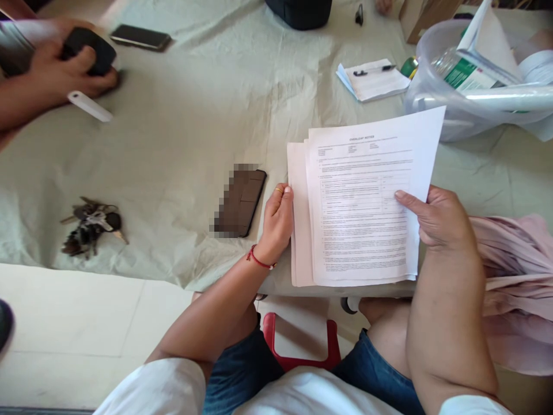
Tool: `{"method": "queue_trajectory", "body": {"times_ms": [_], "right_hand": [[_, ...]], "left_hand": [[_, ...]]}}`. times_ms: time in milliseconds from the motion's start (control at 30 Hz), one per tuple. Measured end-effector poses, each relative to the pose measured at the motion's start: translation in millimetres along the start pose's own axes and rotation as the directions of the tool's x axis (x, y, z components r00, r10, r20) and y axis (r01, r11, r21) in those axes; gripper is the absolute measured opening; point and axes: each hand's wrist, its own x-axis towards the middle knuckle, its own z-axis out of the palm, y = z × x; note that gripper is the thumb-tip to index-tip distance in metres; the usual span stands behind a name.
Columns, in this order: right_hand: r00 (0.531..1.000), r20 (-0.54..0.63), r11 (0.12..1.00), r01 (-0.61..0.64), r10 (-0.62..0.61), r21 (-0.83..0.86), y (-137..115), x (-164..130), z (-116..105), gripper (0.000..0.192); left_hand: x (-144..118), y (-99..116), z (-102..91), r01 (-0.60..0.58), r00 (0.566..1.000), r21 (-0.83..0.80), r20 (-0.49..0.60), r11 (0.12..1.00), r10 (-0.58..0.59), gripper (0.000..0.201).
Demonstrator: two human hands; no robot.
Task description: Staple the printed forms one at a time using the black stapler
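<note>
A stack of printed white papers (358, 207) lies at the near edge of a table covered in pale green cloth (194, 127). My left hand (276, 222), with a red thread at the wrist, grips the stack's left edge. My right hand (436, 219) holds the right edge, thumb lying on the top sheet. A dark phone (242, 202) lies face up just left of my left hand.
A bunch of keys (90, 227) lies at the left. Another person's hand (64, 72) holds a black object at the far left, near a second phone (140, 37). A notepad with a pen (374, 78) and a clear plastic tub (470, 80) stand at the back right. Pink cloth (514, 276) hangs at the right.
</note>
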Motion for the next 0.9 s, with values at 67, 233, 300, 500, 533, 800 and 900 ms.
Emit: {"method": "queue_trajectory", "body": {"times_ms": [67, 233, 300, 500, 533, 800, 900], "right_hand": [[1.000, 0.000, 1.000, 0.004, -0.004, -0.002, 0.9, 0.2, 0.9, 0.045], [1.000, 0.014, 1.000, 0.013, -0.013, -0.002, 3.6, 1.5, 2.3, 0.041], [1.000, 0.018, 1.000, 0.016, -0.016, 0.005, 3.9, 1.6, 3.1, 0.041], [1.000, 0.010, 1.000, 0.001, -0.001, -0.020, 5.9, 4.2, 5.5, 0.041], [1.000, -0.005, 0.999, 0.000, 0.000, -0.046, 6.9, 5.0, 5.2, 0.040], [0.999, -0.051, 0.993, 0.007, -0.013, -0.122, 6.4, 6.9, -5.3, 0.039], [0.998, -0.064, 0.999, 0.020, -0.023, -0.037, 1.9, 4.7, -7.0, 0.044]], "left_hand": [[-0.3, 0.5, 0.0, -0.009, 1.000, 0.005, -0.003, 1.000, 0.009, 0.049], [-0.9, 2.5, 0.8, -0.001, 1.000, 0.018, 0.029, 1.000, 0.001, 0.046], [-1.0, 2.8, 1.2, 0.013, 0.998, 0.006, 0.053, 1.000, -0.013, 0.043], [0.4, 1.6, 2.0, 0.024, 0.998, -0.025, 0.056, 0.999, -0.022, 0.038], [0.8, 1.1, 1.8, 0.029, 0.998, -0.021, 0.060, 0.999, -0.027, 0.036], [0.9, 0.8, -2.6, 0.060, 0.998, -0.034, 0.033, 0.998, -0.059, 0.050], [1.6, 1.9, -2.5, -0.003, 1.000, 0.026, -0.006, 1.000, 0.003, 0.023]]}}
